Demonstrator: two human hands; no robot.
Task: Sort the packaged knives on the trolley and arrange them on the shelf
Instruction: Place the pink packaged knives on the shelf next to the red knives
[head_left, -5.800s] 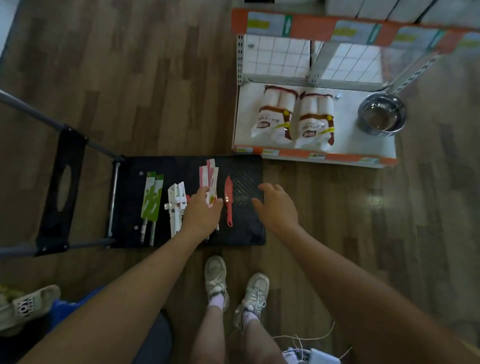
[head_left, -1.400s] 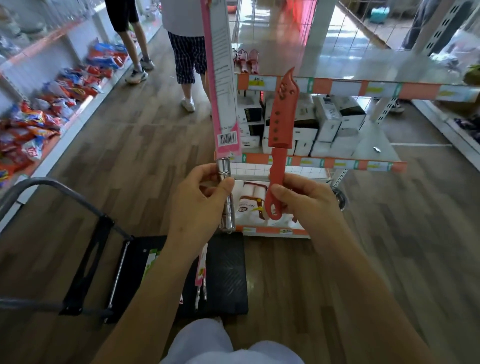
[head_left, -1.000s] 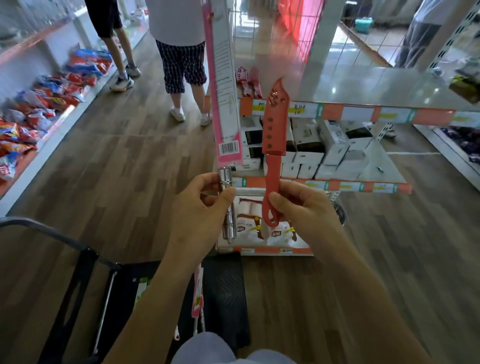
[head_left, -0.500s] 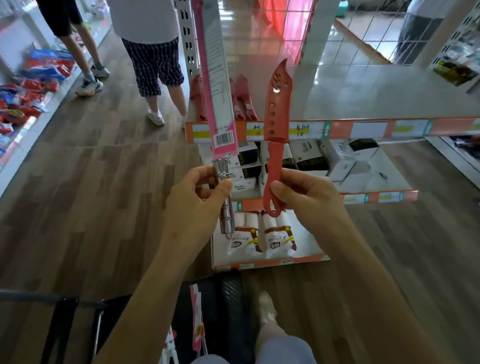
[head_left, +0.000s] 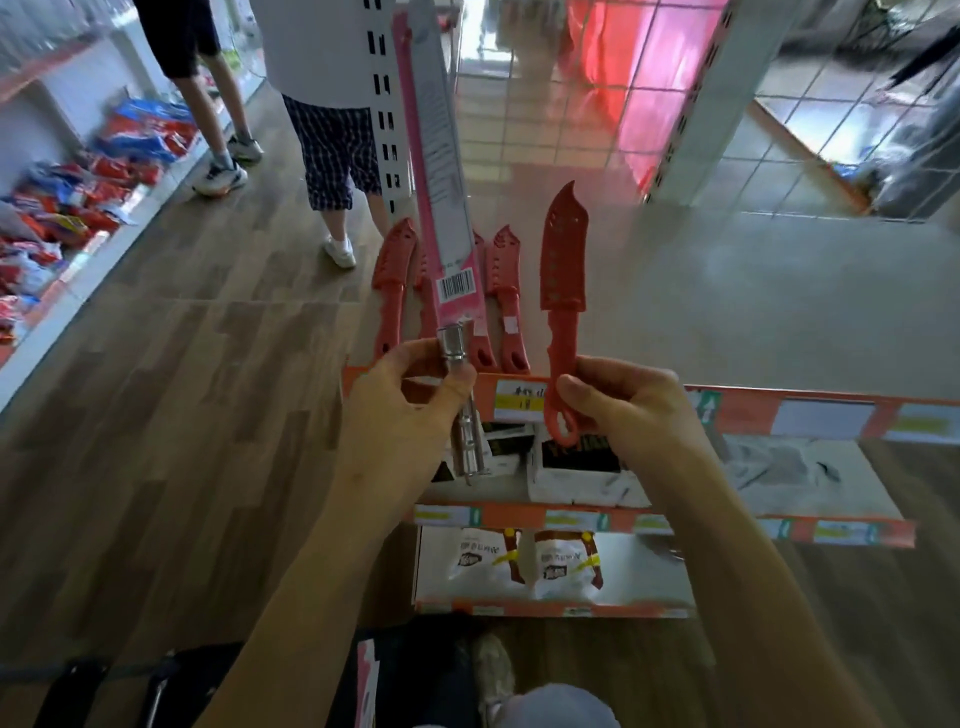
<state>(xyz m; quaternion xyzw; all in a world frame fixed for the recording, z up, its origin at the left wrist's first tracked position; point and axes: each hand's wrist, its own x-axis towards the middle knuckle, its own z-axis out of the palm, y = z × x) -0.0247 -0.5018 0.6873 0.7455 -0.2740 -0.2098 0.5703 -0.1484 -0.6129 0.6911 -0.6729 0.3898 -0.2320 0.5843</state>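
shelf (head_left: 753, 312), top tier: red knives (head_left: 506, 291) lie at its left end. placing step in hand. left grip (head_left: 400, 415) clasps the steel handle of the pink-carded knife (head_left: 436, 197), upright; right grip (head_left: 639, 410) pinches a loose red knife (head_left: 563, 270), which should next go down beside its fellows. barcode (head_left: 457, 284) visible on card; shelf-edge label (head_left: 519, 402) illegible.
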